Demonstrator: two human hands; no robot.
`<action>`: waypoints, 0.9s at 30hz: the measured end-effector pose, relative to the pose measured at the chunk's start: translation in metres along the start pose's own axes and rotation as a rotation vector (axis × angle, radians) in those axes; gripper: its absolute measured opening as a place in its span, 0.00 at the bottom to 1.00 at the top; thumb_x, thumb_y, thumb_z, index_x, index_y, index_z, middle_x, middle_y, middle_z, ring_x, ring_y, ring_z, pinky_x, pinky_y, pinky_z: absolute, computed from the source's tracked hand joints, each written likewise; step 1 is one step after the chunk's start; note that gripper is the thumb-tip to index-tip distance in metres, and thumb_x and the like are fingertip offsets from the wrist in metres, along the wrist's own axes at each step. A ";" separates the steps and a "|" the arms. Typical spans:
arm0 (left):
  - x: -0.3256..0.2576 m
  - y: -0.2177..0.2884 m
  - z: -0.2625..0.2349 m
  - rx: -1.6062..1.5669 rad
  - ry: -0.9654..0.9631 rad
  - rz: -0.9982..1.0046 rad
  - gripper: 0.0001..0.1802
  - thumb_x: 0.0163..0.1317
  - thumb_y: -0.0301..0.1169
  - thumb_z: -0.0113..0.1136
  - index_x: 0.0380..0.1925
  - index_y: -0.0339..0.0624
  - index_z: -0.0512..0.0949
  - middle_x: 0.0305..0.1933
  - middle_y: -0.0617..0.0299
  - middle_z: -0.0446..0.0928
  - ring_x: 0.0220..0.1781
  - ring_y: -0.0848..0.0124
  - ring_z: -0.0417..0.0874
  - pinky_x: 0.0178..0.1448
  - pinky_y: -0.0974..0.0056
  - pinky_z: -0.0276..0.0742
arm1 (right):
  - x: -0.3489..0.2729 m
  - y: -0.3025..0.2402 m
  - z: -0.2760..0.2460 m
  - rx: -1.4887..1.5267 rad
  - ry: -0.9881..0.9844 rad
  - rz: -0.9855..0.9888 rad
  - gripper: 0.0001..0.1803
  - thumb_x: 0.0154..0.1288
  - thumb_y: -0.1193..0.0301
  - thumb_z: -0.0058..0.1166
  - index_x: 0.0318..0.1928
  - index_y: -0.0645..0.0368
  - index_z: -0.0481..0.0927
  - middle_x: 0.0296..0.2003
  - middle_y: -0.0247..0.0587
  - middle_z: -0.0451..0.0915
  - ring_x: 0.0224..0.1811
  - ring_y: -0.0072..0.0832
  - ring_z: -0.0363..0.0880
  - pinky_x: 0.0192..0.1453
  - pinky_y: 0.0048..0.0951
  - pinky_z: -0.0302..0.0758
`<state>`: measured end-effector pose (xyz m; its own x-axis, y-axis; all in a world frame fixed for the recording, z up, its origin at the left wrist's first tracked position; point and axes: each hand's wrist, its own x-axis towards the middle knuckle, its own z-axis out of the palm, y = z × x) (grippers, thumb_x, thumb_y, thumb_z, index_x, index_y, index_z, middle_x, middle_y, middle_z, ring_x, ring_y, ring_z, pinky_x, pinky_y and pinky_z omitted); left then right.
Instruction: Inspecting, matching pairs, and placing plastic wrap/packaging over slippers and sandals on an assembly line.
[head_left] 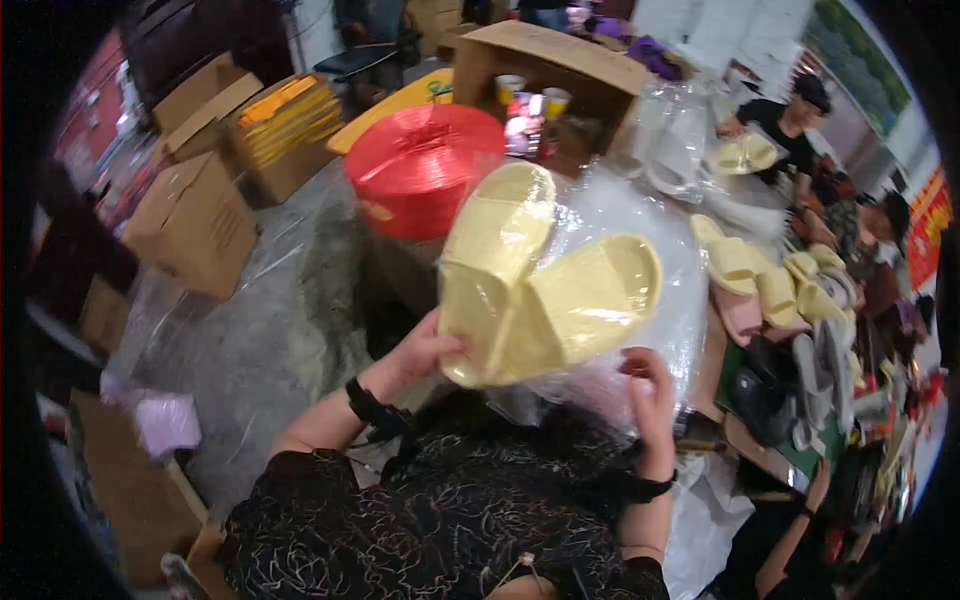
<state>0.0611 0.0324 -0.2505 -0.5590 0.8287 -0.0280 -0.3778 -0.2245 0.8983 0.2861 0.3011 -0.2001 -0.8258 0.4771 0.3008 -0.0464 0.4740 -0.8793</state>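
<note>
Far left: a closed brown cardboard box (190,230) on the grey floor (265,335). Centre: a round red plastic twine roll (425,165); below it, the left hand (425,350), grip pinching the lower left edge of a pale yellow slipper pair in clear film (540,290), raised before the torso. Right hand (650,390) near the pair, grip loosely spread; film contact unclear. Beyond: pale yellow loose slippers (775,285).
</note>
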 end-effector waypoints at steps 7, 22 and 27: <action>-0.141 0.055 -0.188 0.143 0.350 -0.134 0.34 0.57 0.27 0.63 0.65 0.36 0.66 0.59 0.57 0.77 0.57 0.66 0.79 0.63 0.62 0.74 | 0.005 0.068 -0.040 0.092 0.309 0.365 0.10 0.70 0.67 0.57 0.43 0.62 0.80 0.30 0.29 0.77 0.31 0.15 0.71 0.34 0.19 0.67; 0.045 -0.135 -0.273 -0.730 0.695 -0.041 0.22 0.57 0.32 0.65 0.52 0.40 0.77 0.49 0.57 0.81 0.51 0.58 0.81 0.54 0.57 0.78 | 0.002 0.124 -0.033 0.121 0.247 0.328 0.09 0.68 0.70 0.59 0.41 0.64 0.80 0.27 0.27 0.76 0.27 0.13 0.70 0.30 0.18 0.66; 0.060 -0.151 -0.263 -0.151 0.989 -0.269 0.14 0.61 0.35 0.62 0.43 0.37 0.82 0.39 0.57 0.83 0.44 0.56 0.82 0.48 0.60 0.80 | -0.003 0.116 -0.036 0.082 0.275 0.381 0.09 0.68 0.70 0.59 0.42 0.64 0.80 0.28 0.27 0.76 0.27 0.13 0.70 0.30 0.18 0.65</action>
<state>-0.1093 -0.0192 -0.5029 -0.7733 0.0846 -0.6284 -0.6301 -0.2132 0.7467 0.3035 0.3815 -0.2901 -0.6140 0.7888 0.0285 0.1774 0.1731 -0.9688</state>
